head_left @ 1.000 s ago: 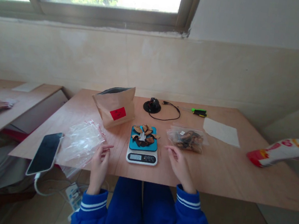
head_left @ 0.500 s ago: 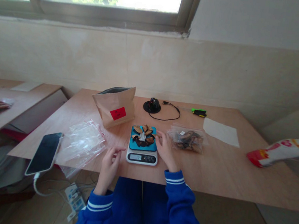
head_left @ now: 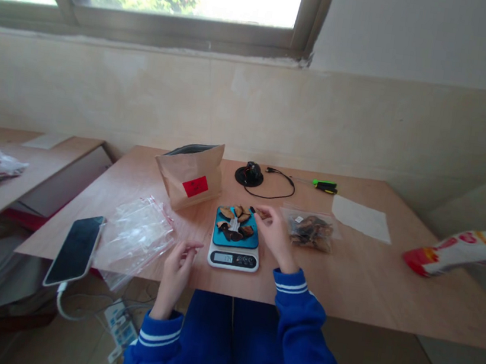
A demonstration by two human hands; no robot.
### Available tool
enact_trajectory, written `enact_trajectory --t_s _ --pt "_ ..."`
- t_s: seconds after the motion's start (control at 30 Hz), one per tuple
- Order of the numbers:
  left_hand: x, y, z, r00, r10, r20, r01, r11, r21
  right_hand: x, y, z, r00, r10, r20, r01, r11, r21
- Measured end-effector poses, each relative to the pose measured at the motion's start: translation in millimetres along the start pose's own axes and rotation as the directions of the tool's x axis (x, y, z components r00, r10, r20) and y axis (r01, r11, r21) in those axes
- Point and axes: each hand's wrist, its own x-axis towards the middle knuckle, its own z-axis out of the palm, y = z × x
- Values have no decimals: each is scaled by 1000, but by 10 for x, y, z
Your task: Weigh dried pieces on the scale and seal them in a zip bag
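The right hand (head_left: 275,232) pinches a dried slice (head_left: 261,213) by the far-right corner of the scale (head_left: 233,258), the left hand (head_left: 178,262) is half-curled, apparently empty, alongside, and a slack pinch or brushing knuckle could spill pieces (head_left: 233,236) off the platform (head_left: 249,245).

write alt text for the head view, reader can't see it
A person's right hand pinches a brown piece by the edge of a digital scale bearing similar pieces; the left hand, holding nothing visible, is on its other side. Clear bags and an open paper pouch are left, a filled clear bag right.
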Motion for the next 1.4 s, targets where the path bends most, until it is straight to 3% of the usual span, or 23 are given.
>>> enact_trajectory --t_s 0.2,0.4,0.6,0.8,1.03,1.4 --pt "0 -19 -43 998 -56 42 58 998 -41 251 -277 -55 977 -166 130 159 985 61" --pt "-17 -103 -138 998 -54 26 55 998 -29 14 -58 32 973 27 228 -34 999 25" --pt "-24 -102 -160 997 -75 26 76 996 -48 -182 74 23 973 114 202 -144 979 141" --pt "-34 -68 -116 996 -66 68 70 996 -52 -214 85 5 981 84 173 -103 989 103" --pt "-36 -70 -103 993 -69 96 73 996 -47 -249 134 103 955 -97 281 84 995 59" --pt "-35 -100 -116 994 -44 96 47 998 -32 -280 75 59 945 -114 306 149 984 -96"
